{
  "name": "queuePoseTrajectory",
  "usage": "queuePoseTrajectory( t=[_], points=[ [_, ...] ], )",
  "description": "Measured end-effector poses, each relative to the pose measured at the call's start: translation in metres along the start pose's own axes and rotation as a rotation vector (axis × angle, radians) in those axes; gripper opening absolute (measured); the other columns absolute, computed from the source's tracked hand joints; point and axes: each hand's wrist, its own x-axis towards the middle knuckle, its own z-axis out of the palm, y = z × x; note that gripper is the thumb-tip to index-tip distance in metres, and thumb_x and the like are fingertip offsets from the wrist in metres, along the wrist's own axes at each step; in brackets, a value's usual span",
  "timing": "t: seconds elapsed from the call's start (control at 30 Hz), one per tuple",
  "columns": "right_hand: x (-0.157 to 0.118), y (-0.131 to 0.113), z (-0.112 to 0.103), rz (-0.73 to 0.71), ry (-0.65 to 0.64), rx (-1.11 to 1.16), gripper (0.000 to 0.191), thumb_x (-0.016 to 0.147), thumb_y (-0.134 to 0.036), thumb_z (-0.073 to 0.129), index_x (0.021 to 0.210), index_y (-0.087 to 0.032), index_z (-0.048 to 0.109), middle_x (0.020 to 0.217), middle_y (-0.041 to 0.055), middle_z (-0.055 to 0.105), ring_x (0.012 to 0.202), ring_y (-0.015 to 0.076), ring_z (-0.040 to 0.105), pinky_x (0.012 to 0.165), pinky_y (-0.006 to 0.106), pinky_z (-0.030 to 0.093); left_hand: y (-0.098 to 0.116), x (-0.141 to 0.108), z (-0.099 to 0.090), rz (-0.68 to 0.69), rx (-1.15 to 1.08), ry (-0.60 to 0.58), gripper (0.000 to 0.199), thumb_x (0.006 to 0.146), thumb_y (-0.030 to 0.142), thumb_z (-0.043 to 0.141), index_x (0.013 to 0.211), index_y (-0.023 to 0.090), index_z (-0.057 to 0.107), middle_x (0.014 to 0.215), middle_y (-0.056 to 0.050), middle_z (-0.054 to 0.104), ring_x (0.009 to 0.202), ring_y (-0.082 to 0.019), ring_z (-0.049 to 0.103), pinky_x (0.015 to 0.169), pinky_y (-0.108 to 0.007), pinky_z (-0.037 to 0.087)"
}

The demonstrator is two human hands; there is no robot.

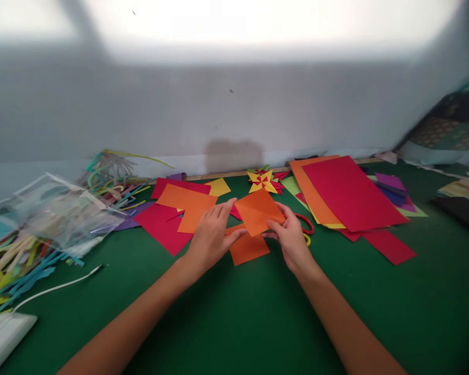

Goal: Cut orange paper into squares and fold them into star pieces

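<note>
My right hand [291, 237] pinches a square of orange paper [258, 211] between thumb and fingers at its right side, raised off the table. Close to the left corner of that square is my left hand [211, 234], its thumb and fingers spread apart; whether a fingertip touches the paper is hard to see. A second orange paper square [249, 250] lies below the raised one, partly covered by it and by my left thumb. Scissors with red and yellow handles [307, 225] lie just beyond my right hand, partly hidden.
On the green table [234, 323], red sheets [162, 224] and orange sheets [187, 203] lie left. A yellow-and-red folded paper star [262, 181] sits by the wall. Large red paper [352, 192] lies right. Plastic bags [62, 213], paper strips [19, 276] and a white cable [58, 285] occupy the left.
</note>
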Motion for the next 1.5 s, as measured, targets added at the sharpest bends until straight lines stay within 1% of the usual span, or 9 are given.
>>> queuePoseTrajectory(
  t=[0.2, 0.57, 0.67, 0.77, 1.0, 1.13, 1.27, 1.37, 1.5],
  points=[
    [0.021, -0.005, -0.029, -0.143, 0.242, -0.088, 0.070, 0.073, -0.029, 0.079, 0.137, -0.021, 0.052, 0.101, 0.0071, 0.074, 0.061, 0.0162, 0.070, 0.062, 0.031, 0.063, -0.005, -0.013, 0.006, -0.087, 0.048, -0.382, 0.095, 0.079, 0.052, 0.078, 0.158, 0.022, 0.034, 0.154, -0.020, 0.050, 0.140, -0.044, 0.046, 0.109, -0.056, 0.038],
    [0.017, -0.009, -0.027, -0.177, 0.099, -0.125, 0.045, 0.077, -0.036, 0.081, 0.115, -0.020, 0.064, 0.093, 0.0036, 0.075, 0.066, 0.0157, 0.070, 0.064, 0.028, 0.060, -0.027, -0.002, 0.000, -0.234, -0.023, -0.479, 0.049, 0.073, 0.050, 0.077, 0.112, 0.022, 0.065, 0.110, -0.012, 0.061, 0.102, -0.036, 0.059, 0.078, -0.041, 0.047],
    [0.015, -0.011, -0.023, -0.210, 0.046, -0.136, 0.042, 0.078, -0.039, 0.080, 0.112, -0.021, 0.064, 0.097, 0.0052, 0.076, 0.071, 0.0181, 0.070, 0.063, 0.028, 0.059, -0.039, 0.001, 0.004, -0.260, -0.209, -0.475, 0.028, 0.074, 0.038, 0.073, 0.095, 0.021, 0.064, 0.101, -0.008, 0.062, 0.094, -0.031, 0.061, 0.074, -0.037, 0.047],
    [0.013, -0.010, -0.020, -0.205, 0.010, -0.134, 0.038, 0.081, -0.043, 0.078, 0.109, -0.021, 0.066, 0.099, 0.0058, 0.077, 0.076, 0.0196, 0.072, 0.066, 0.029, 0.059, -0.055, 0.006, -0.004, -0.289, -0.456, -0.412, 0.044, 0.075, 0.034, 0.072, 0.118, 0.024, 0.064, 0.102, -0.007, 0.065, 0.094, -0.027, 0.064, 0.078, -0.037, 0.051],
    [0.006, -0.001, -0.010, -0.127, -0.093, -0.157, 0.033, 0.083, -0.048, 0.076, 0.101, -0.021, 0.070, 0.099, 0.0064, 0.078, 0.086, 0.0239, 0.073, 0.070, 0.031, 0.058, -0.106, 0.010, -0.044, -0.382, -0.150, -0.076, 0.078, 0.071, 0.017, 0.080, 0.144, 0.015, 0.053, 0.106, -0.012, 0.065, 0.094, -0.030, 0.066, 0.081, -0.043, 0.055],
    [0.003, 0.006, -0.004, -0.082, -0.101, -0.171, 0.037, 0.083, -0.050, 0.076, 0.104, -0.020, 0.071, 0.099, 0.0069, 0.078, 0.078, 0.0229, 0.072, 0.062, 0.030, 0.056, -0.078, 0.006, -0.030, -0.176, -0.117, 0.092, 0.076, 0.082, 0.018, 0.073, 0.152, 0.027, 0.043, 0.156, -0.013, 0.040, 0.144, -0.037, 0.039, 0.117, -0.054, 0.036],
    [0.001, 0.014, 0.001, -0.043, -0.166, -0.130, 0.038, 0.083, -0.050, 0.076, 0.107, -0.020, 0.072, 0.099, 0.0064, 0.077, 0.076, 0.0219, 0.071, 0.060, 0.030, 0.057, -0.031, -0.001, 0.008, 0.050, -0.451, -0.024, 0.048, 0.090, 0.024, 0.069, 0.135, 0.028, 0.056, 0.167, -0.011, 0.025, 0.153, -0.031, 0.029, 0.123, -0.051, 0.032],
    [0.001, 0.018, 0.004, -0.026, -0.236, -0.118, 0.038, 0.084, -0.050, 0.076, 0.105, -0.019, 0.072, 0.097, 0.0065, 0.076, 0.075, 0.0211, 0.071, 0.061, 0.030, 0.057, -0.019, -0.006, 0.029, -0.060, -0.676, 0.023, 0.014, 0.090, 0.025, 0.067, 0.103, 0.021, 0.065, 0.161, -0.013, 0.036, 0.147, -0.031, 0.040, 0.117, -0.049, 0.039],
    [-0.001, 0.017, 0.006, -0.004, -0.275, -0.051, 0.053, 0.091, -0.063, 0.060, 0.127, -0.024, 0.063, 0.102, 0.0068, 0.074, 0.075, 0.0206, 0.072, 0.063, 0.032, 0.060, -0.025, -0.007, 0.037, -0.280, -0.899, 0.063, 0.017, 0.085, 0.032, 0.071, 0.088, 0.019, 0.060, 0.116, -0.011, 0.063, 0.110, -0.025, 0.064, 0.092, -0.039, 0.055]
  ],
)
